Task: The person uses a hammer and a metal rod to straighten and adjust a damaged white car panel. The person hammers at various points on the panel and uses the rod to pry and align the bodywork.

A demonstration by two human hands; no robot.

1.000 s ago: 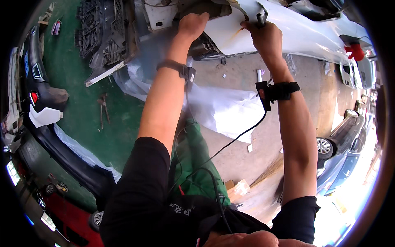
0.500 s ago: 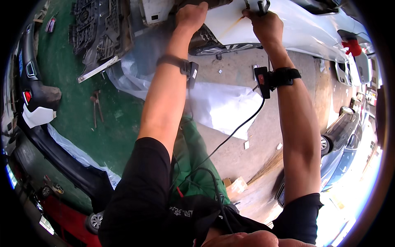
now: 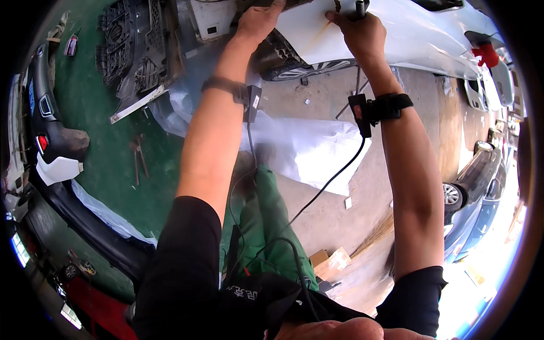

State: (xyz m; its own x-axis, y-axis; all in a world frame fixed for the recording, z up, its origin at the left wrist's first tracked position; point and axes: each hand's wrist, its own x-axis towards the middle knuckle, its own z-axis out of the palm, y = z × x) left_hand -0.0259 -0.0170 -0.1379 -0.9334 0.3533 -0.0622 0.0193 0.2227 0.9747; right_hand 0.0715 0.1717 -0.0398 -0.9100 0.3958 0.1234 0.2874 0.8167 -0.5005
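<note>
Dark rod-like tool (image 3: 360, 8) near upper edge, against white car panel (image 3: 311, 39); right hand (image 3: 365, 35) raised, fingers clamped around tool, thumb leftward. Left hand (image 3: 258, 24) raised beside panel's left end, finger closure indeterminable. Both arms extended forward.

left fingers (image 3: 276, 7) clipped at top edge, hold hidden, dark rod (image 3: 360, 8) seemingly cut off

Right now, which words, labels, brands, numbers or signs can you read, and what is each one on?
Black shirt: white characters on the front, partly lost in folds; I don't copy wording.
Left wrist device: white label, too small to read.
Right wrist device: reddish mark, too small to tell whether it holds text.
Elsewhere, I can make out no readable text.
</note>
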